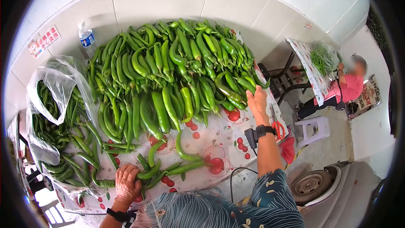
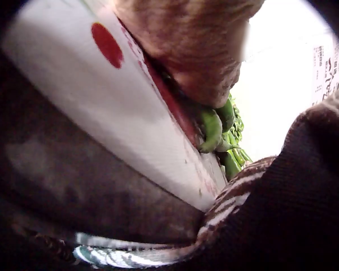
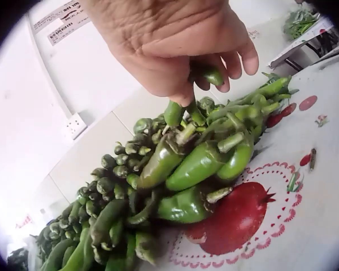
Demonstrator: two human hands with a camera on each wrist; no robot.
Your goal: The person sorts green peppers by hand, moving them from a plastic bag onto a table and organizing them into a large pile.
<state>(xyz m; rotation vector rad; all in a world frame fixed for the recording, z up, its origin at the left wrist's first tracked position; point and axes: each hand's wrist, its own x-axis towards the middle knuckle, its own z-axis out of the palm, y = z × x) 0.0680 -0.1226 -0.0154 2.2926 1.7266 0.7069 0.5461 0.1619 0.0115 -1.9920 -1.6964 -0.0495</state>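
Observation:
My right hand point(image 1: 256, 101) is at the right end of a large heap of long green chili peppers point(image 1: 181, 59). In the right wrist view its fingers curl round a green pepper point(image 3: 208, 74), just above thick peppers point(image 3: 198, 166) whose stems face outward. Near the table's front edge, my left hand point(image 1: 126, 182) grips green peppers point(image 1: 149, 173) that stick out between thumb and fingers. The left wrist view shows curved pepper ends point(image 2: 211, 130) beyond that hand; its fingertips are hidden. Several loose peppers point(image 1: 185, 166) lie to its right.
A clear plastic bag point(image 1: 63, 88) of smaller peppers stands at the left. A water bottle point(image 1: 87, 38) is behind the heap. Red-handled scissors point(image 1: 278, 130) lie at the table's right edge. A person in pink point(image 1: 352, 86) works at another table, near a stool point(image 1: 312, 131).

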